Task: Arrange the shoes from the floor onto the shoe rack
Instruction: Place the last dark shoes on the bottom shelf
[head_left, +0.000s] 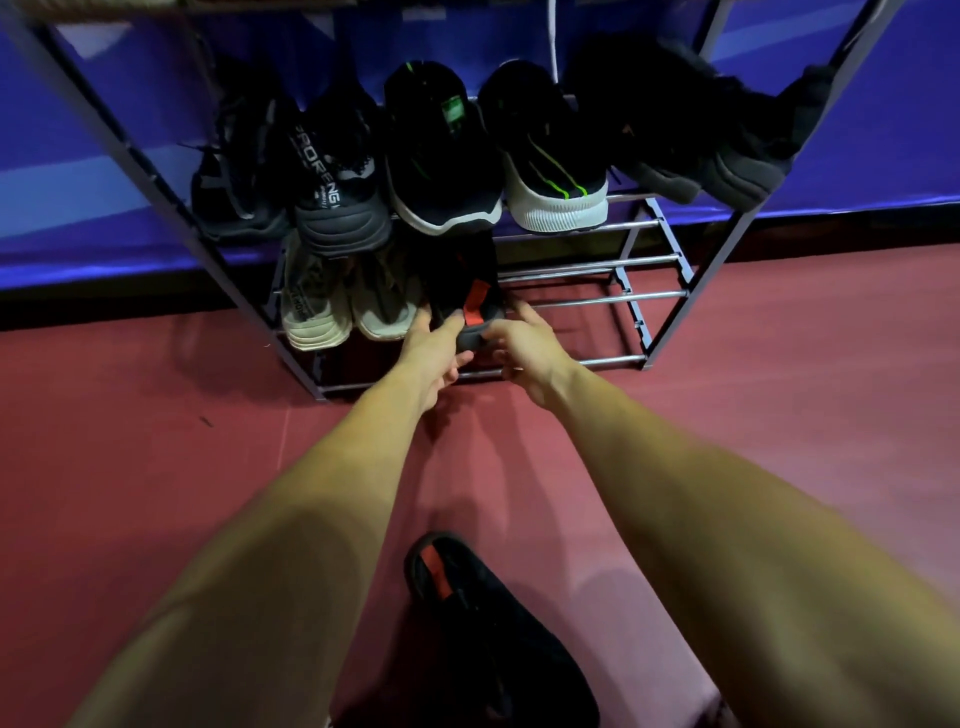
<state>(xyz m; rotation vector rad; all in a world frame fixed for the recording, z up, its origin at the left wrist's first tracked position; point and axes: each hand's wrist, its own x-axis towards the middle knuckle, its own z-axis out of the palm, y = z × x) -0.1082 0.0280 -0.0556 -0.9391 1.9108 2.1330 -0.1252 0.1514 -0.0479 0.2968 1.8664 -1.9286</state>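
Black floor shoe (496, 629), left hand (434, 349), right hand (523, 344) gripping racked shoe (466, 283) heel

Sports-hall-like room: red floor (156, 467), blue panels (857, 156), shoe rack (587, 262) of trainers (441, 156).

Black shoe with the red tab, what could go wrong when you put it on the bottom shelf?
The bottom shelf is only spaced bars, so the black shoe held by the left hand and right hand might tilt or slip off if let go near the front. It sits close to the beige shoe, which could get bumped.
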